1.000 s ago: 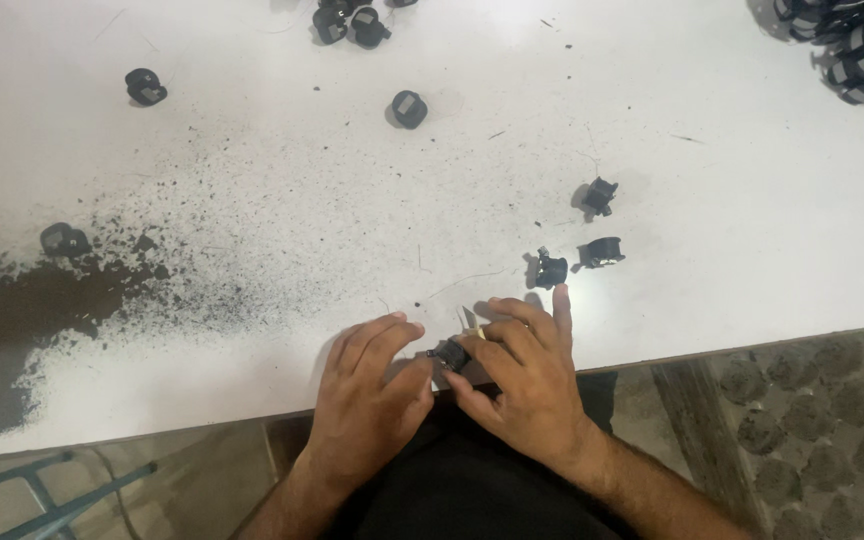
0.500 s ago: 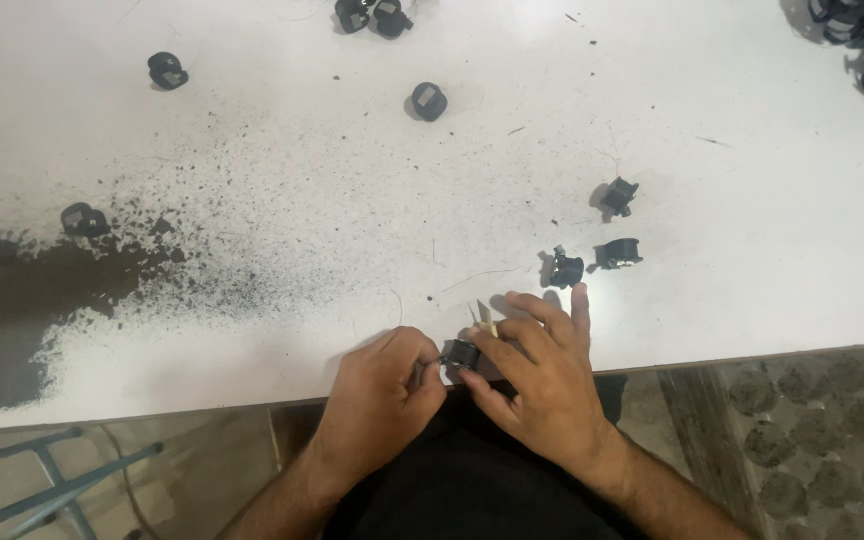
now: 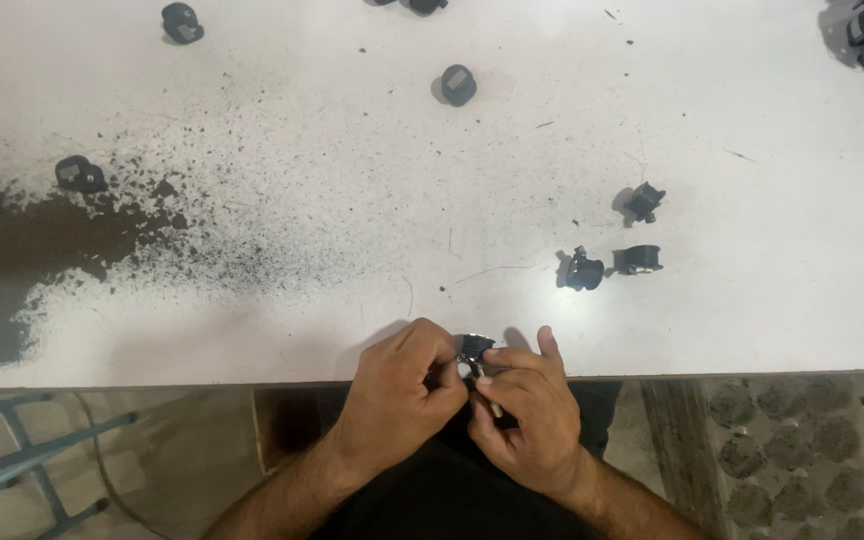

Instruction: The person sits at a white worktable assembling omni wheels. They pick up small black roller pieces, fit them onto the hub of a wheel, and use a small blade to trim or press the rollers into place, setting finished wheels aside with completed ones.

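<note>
held part: small black plastic piece (image 3: 473,349) with a pale or shiny spot, mostly hidden by fingers, shape hard to tell
where: at the near edge of the white tabletop (image 3: 352,150), between both hands
left hand (image 3: 399,392): curled, fingertips pinching the piece from the left
right hand (image 3: 522,417): fingers bent, pinching the piece from the right, thin pale stick under it
nearby: three similar black parts (image 3: 584,270) far right of the hands, well apart
left side: dark powder patch (image 3: 12,250) spread over the tabletop
far: more black parts (image 3: 458,84) scattered
</note>
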Available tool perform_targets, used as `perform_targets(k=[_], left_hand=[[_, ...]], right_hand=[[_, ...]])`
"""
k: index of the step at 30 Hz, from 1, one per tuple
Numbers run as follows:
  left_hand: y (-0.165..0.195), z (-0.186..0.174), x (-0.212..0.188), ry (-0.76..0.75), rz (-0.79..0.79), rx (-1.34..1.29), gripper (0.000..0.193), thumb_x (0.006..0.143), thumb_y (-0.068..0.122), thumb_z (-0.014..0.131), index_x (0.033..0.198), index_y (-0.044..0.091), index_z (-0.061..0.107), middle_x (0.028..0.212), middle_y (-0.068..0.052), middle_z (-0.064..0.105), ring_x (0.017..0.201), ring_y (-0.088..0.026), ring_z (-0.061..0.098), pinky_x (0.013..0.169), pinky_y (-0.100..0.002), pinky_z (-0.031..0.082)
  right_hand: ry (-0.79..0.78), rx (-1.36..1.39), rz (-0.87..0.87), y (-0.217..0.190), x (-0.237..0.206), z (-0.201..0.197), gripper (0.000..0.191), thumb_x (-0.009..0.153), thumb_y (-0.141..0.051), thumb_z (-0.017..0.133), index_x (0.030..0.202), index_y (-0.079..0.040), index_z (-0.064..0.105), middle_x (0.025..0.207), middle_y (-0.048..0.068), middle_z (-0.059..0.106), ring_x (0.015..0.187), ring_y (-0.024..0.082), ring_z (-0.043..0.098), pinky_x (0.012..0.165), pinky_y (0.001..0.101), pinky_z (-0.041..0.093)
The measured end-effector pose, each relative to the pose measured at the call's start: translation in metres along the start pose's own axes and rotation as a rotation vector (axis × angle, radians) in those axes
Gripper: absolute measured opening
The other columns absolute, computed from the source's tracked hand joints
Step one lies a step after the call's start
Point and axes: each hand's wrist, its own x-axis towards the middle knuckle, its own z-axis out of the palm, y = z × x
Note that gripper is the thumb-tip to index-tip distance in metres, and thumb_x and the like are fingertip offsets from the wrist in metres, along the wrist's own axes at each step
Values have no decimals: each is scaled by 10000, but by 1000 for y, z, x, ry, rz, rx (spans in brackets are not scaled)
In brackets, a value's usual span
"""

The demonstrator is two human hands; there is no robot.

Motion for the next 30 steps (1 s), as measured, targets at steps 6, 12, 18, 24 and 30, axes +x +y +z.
perform_targets(k=[6,12,18,24,30], left_hand=[[-1,0,-1,22,38,15,169,792,7,707,844,54,553,744,-64,601,644,-210,597,544,-364,488],[-5,1,-2,-13,23,9,174,801,12,711,823,61,545,728,-50,590,623,-178,586,517,-344,480],[-4,4,-1,24,86,-16,141,814,12,687,845,59,558,766,-58,607,662,-193,594,555,-354,490],[-16,-21,5,-24,179,74,110,868,85,694,944,52,621,1016,-111,683,872,-257,676,733,-375,571],[-108,-216,11,689,225,794,389,984,302,837,1178,10,670,1361,-182,631,1287,-327,579,1111,-480,487]], right_hand=[[-8,9,0,-1,3,-2,333,736,19,796,1014,-50,626,884,52,678,1121,264,697,1247,585,273],[-34,-17,-1,-2,6,-2,343,728,21,806,1017,-61,640,898,52,682,1110,260,694,1245,601,277],[-45,-46,16,-1,2,-4,342,733,34,808,1018,-57,641,928,71,681,1077,264,703,1238,616,297],[-11,-323,143,17,22,-23,297,768,10,785,1014,-62,635,1006,111,688,1095,299,688,1252,613,359],[-32,-487,164,43,55,-62,346,912,-78,775,1217,-53,613,1169,114,679,1217,272,651,1320,581,390]])
